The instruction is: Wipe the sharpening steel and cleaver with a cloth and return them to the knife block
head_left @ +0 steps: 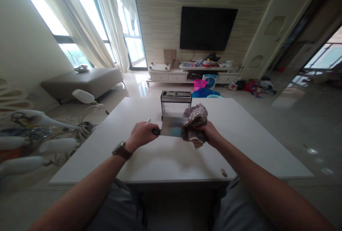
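A broad-bladed cleaver (171,127) is held level above the white table, its blade pointing right. My left hand (142,134), with a watch on the wrist, is closed around the cleaver's dark handle. In my right hand (210,132) is a bunched brown-and-white cloth (197,120), closed in my fingers. The cloth covers the far end of the blade, so that end is hidden. Just behind the cleaver stands a knife block (176,97) with a metallic slotted top and clear-looking sides.
The white table (256,152) spreads under my hands. A small object (223,172) lies near its front edge. White lamp-like fittings (57,145) crowd the left side. Beyond the table are a pink basket (200,84), a low TV cabinet (168,76) and a grey bench (85,81).
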A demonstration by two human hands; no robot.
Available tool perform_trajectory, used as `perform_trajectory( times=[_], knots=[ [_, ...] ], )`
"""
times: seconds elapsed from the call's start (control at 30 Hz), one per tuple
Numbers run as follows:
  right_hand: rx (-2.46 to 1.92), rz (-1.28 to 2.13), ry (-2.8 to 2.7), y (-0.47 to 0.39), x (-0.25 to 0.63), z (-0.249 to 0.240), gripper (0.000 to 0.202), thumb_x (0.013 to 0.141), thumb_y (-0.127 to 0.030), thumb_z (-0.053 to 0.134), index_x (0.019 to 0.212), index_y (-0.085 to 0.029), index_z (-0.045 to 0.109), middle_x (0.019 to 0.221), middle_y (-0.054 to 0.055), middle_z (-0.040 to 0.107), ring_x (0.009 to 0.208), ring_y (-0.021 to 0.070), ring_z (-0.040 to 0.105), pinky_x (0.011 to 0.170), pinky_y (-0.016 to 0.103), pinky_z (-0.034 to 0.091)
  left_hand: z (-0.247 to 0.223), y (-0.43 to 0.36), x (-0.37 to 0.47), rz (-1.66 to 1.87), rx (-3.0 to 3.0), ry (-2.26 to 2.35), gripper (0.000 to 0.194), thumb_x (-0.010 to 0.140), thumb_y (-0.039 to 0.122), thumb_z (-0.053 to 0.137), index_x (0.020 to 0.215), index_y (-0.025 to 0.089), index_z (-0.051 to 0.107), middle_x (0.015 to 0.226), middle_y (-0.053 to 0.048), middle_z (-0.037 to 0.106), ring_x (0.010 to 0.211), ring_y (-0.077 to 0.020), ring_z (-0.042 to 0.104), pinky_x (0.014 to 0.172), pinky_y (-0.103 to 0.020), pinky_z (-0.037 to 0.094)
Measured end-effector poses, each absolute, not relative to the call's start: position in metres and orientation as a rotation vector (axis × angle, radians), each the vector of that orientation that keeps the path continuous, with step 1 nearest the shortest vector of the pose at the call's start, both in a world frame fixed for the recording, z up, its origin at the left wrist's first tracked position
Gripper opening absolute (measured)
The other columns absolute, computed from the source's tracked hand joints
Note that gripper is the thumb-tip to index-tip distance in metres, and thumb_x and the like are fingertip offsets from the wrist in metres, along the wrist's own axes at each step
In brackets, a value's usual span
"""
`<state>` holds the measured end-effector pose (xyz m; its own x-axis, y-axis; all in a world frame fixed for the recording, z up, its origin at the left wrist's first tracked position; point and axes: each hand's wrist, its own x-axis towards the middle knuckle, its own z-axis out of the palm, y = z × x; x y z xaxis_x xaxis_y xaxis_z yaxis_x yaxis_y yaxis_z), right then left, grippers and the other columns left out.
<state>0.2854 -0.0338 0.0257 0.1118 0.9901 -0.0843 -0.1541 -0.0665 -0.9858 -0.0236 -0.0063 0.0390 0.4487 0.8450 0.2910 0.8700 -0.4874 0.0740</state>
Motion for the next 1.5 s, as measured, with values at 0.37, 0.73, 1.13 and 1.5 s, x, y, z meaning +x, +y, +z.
perform_trajectory(
  times=[0.37,0.73,1.13,1.5],
  knots=[
    [-1.323,1.115,-1.025,-0.029,0.292,0.024,0.043,0.054,-0.025,0.086,0.095,-0.015,0.076,0.096,0.008,0.080,0.089,0.0287,0.074,0.083,0.040,0.058,0.041,-0.017,-0.014,-0.404,-2.649,-1.566,0.021,0.076,0.031,0.061,0.087,0.032,0.079,0.076,-0.002,0.076,0.077,-0.0253,0.071,0.066,-0.031,0.043],
    [-1.380,1.081,-1.031,-0.028,0.291,0.022,0.046,0.054,-0.026,0.085,0.097,-0.014,0.076,0.095,0.008,0.080,0.087,0.0282,0.074,0.081,0.039,0.059,0.034,-0.015,-0.011,-0.450,-2.697,-1.597,0.021,0.075,0.029,0.060,0.086,0.031,0.078,0.075,-0.003,0.075,0.078,-0.0255,0.071,0.066,-0.031,0.043],
    [-1.391,1.083,-1.035,-0.027,0.294,0.020,0.043,0.055,-0.026,0.085,0.096,-0.015,0.076,0.095,0.008,0.080,0.087,0.0292,0.074,0.081,0.040,0.059,0.037,-0.017,-0.008,-0.447,-2.715,-1.616,0.020,0.074,0.029,0.061,0.084,0.031,0.078,0.075,-0.003,0.075,0.078,-0.0256,0.071,0.068,-0.031,0.044],
    [-1.396,1.109,-1.012,-0.028,0.293,0.025,0.041,0.053,-0.024,0.086,0.092,-0.015,0.077,0.093,0.008,0.080,0.086,0.0295,0.074,0.080,0.040,0.059,0.037,-0.020,-0.006,-0.444,-2.708,-1.637,0.020,0.074,0.029,0.062,0.085,0.031,0.078,0.076,-0.003,0.076,0.078,-0.0256,0.071,0.068,-0.031,0.045]
  ],
)
